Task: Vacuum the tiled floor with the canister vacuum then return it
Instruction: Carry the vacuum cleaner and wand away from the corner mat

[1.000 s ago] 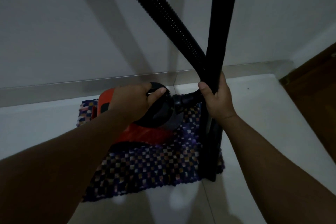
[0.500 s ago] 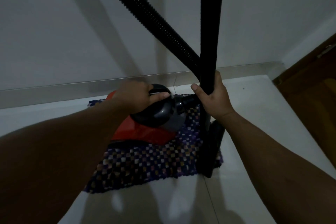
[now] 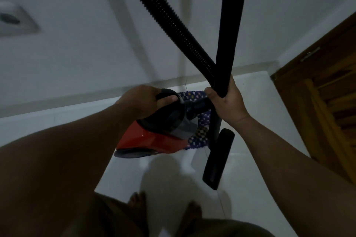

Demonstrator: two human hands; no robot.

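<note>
The red and black canister vacuum [image 3: 154, 140] hangs tilted above the white tiled floor [image 3: 260, 121], lifted off the mat. My left hand [image 3: 142, 100] is shut on its black top handle. My right hand [image 3: 227, 102] grips the upright black wand [image 3: 231, 25]. The ribbed black hose [image 3: 169, 17] runs from the top of the frame down to the wand near my right hand. The black floor nozzle [image 3: 217, 159] hangs at the wand's lower end, just above the tiles.
A checkered woven mat [image 3: 198, 132] lies on the floor behind the canister, against the white wall [image 3: 77, 44]. A brown wooden door [image 3: 323, 102] stands at the right. My bare feet [image 3: 165, 206] are at the bottom. A wall socket [image 3: 13, 19] sits at the upper left.
The canister has come up off the mat and toward me, tilting. The nozzle has swung off the mat's right edge over the bare tiles. Both hands keep their grips.
</note>
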